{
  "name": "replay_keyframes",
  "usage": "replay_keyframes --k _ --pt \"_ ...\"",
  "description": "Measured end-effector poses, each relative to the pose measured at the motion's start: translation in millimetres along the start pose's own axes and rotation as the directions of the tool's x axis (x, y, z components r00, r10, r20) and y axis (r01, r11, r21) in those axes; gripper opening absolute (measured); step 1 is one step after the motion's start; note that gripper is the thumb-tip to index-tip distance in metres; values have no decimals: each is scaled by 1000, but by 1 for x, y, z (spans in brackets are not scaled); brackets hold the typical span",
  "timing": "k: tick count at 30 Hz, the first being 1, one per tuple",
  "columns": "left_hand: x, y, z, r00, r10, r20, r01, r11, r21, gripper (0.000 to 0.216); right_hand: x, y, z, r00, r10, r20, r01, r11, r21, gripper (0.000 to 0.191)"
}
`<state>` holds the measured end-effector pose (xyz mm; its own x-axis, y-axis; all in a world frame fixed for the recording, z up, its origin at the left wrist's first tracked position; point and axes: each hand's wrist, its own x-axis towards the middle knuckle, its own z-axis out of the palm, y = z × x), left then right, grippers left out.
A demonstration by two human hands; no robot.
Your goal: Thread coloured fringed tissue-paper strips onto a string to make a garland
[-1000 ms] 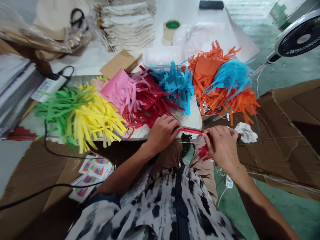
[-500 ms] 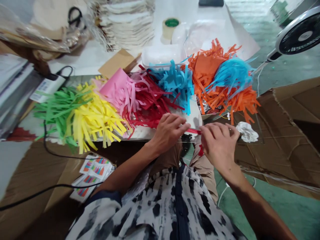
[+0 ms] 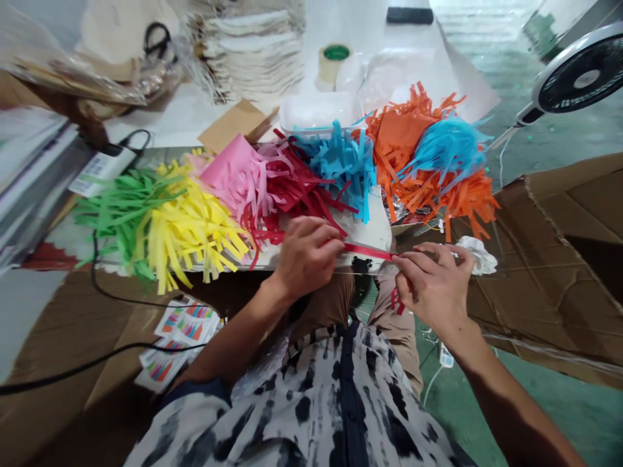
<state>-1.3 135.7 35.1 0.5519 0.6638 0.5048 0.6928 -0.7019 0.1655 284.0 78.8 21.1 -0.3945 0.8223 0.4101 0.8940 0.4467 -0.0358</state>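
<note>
A cluttered work table [image 3: 185, 120] on a green floor carries heaps of cut paper fringe, and at its near edge a narrow red strip [image 3: 367, 250] lies stretched between two hands. The left hand [image 3: 306, 256] curls over the strip's left end, fingertips pressed together on it. The right hand [image 3: 431, 285] pinches the other end between thumb and forefinger, and a little more red paper hangs below that hand. Judging by this hold, the strip wants even, gentle tension from both pinches, since thin paper tears or creases if one side pulls harder. Just behind the strip sits the red fringe [image 3: 292, 188], whose loose ends trail close enough to snag the left fingers. Further behind are the blue fringe [image 3: 341, 159] and orange fringe [image 3: 413, 155], and to the strip's left are the pink fringe [image 3: 233, 175], yellow fringe [image 3: 187, 233] and green fringe [image 3: 117, 211]. A crumpled white paper [image 3: 479, 253] lies just right of the strip, near the right knuckles. A tape roll [image 3: 333, 59] stands far behind, a fan [image 3: 581, 74] far to the right.
</note>
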Motion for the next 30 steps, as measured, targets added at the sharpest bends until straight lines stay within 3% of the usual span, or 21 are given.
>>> replay_keyframes --k 3,7,12,16,26,28,30 --pt "17 17 19 977 137 164 -117 985 -125 19 10 -3 -4 999 16 28 -16 1000 9 13" --pt "26 21 41 945 134 300 -106 989 -108 22 17 -4 -5 995 48 91 -52 998 42 14" --pt "25 18 44 943 102 318 -82 994 -77 19 24 -6 5 991 66 120 -77 993 92 18" --pt "23 18 38 951 5 310 -7 1000 6 22 27 -7 14 984 102 149 -113 991 68 23" --pt "14 -4 32 939 -181 294 150 981 127 22 26 -7 12 957 221 188 -228 974 16 24" --pt "15 -6 32 947 -167 274 149 985 86 18 26 -8 12 959 227 171 -231 973 5 21" --pt "16 -7 32 964 -33 263 35 999 -4 16 25 -10 13 973 171 152 -177 984 29 18"
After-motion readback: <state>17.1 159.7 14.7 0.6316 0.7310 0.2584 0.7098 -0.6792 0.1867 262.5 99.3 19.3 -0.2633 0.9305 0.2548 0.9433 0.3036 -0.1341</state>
